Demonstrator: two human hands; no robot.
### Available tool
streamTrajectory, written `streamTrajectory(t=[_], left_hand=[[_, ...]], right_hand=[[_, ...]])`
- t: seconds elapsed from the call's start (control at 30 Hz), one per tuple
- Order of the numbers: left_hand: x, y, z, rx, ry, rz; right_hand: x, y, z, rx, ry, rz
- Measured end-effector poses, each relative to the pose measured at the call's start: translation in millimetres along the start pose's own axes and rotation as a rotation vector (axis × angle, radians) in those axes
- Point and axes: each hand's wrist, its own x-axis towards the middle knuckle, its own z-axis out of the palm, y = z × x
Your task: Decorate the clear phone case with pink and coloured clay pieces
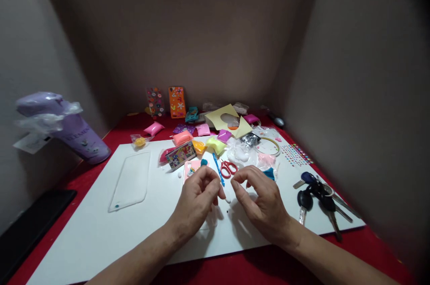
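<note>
My left hand (pixel 200 193) is closed in a pinch, and a small white piece (pixel 227 200), perhaps clay, sticks out at its fingertips. To the right, my right hand (pixel 259 195) has thumb and forefinger brought together; whatever is between them is too small to make out. A tiny black speck (pixel 227 211) lies on the white board below the gap between the hands. Just beyond the fingers are red-handled scissors (pixel 229 169) and a blue modelling tool (pixel 218 170). A pink phone case (pixel 191 167) with small decorations is partly hidden behind my left hand.
A clear phone case (pixel 130 181) lies on the white board (pixel 97 226) at left. Several colourful clay packets, such as a yellow one (pixel 215 145), crowd the back. Keys (pixel 317 195) and stick-on gems (pixel 295 155) are at right. A wrapped purple tumbler (pixel 77 132) leans at far left.
</note>
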Motion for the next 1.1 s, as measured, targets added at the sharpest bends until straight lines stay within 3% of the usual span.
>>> streamTrajectory(t=[0.8, 1.1], left_hand=[[0.3, 3.1, 0.8, 0.219, 0.044, 0.078], [1.7, -2.1, -1.8, 0.459, 0.106, 0.184]], right_hand=[[-2.1, 3.1, 4.8, 0.064, -0.048, 0.033], [-1.2, 4.8, 5.3, 0.04, -0.049, 0.054]])
